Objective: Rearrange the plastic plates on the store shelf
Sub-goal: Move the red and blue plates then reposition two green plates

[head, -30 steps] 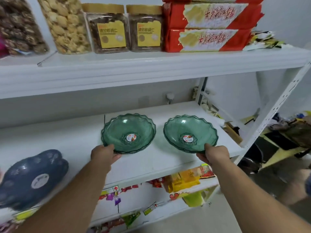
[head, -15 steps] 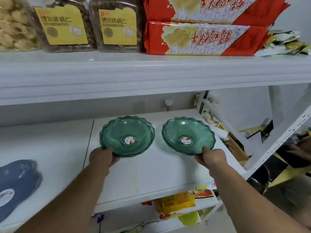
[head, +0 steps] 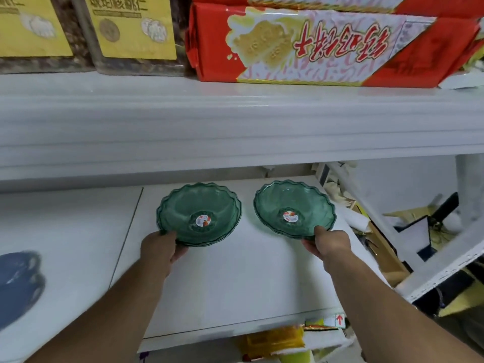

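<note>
Two green plates sit side by side, apart, on the shelf [head: 235,284]. The left plate [head: 199,213] is gripped at its near rim by the left hand [head: 159,251], the right plate [head: 294,208] by the right hand [head: 330,243]. Fingertips are hidden beneath the rims. A blue dish [head: 18,281] is blurred and cut off at the left edge.

Likely a shop: white shelves [head: 235,121] stocked with packaged snacks [head: 327,45].

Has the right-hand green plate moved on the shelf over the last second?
Yes: right green plate, gripped by the right hand, has slid back, away from the shelf's front edge.
</note>
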Available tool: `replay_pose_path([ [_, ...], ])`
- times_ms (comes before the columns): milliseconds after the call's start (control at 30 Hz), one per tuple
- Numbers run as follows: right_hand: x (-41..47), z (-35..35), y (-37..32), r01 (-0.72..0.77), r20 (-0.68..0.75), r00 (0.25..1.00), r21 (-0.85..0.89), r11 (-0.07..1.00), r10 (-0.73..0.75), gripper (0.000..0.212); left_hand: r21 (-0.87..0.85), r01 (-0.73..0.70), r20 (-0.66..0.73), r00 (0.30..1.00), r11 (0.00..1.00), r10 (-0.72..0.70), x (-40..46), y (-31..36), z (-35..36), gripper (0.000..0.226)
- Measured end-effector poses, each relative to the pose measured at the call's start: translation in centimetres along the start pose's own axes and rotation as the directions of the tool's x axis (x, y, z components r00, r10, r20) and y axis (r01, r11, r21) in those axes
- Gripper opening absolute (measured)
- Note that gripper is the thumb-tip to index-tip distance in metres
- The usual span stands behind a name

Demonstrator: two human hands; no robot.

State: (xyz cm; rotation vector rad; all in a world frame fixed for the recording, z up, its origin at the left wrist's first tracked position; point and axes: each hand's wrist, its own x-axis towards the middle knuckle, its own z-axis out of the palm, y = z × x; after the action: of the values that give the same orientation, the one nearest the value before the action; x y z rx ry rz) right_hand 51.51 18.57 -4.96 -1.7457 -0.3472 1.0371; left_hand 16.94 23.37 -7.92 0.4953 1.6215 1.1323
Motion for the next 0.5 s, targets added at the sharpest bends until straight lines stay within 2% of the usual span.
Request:
replay_pose_path([
  [233,3.5,1.2,-0.6,0.015,0.024,1.0,-0.036,0.999,-0.014,0.02,-0.067,0.005,-0.031,1.0,0.998,-0.007,1.4,-0.9,1.4,0.013],
  [400,5.7,1.8,-0.9,0.017,0.027,1.0,-0.041,0.999,-0.016,0.022,-0.098,-0.011,-0.023,1.0,0.995,0.009,2.8,-0.9,2.8,0.022],
  [500,6.8,2.1,-0.8,0.009,0.035,0.999,-0.035,0.999,-0.008,0.02,-0.092,-0.023,-0.031,0.999,0.995,0.02,3.4,-0.8,3.5,0.013],
])
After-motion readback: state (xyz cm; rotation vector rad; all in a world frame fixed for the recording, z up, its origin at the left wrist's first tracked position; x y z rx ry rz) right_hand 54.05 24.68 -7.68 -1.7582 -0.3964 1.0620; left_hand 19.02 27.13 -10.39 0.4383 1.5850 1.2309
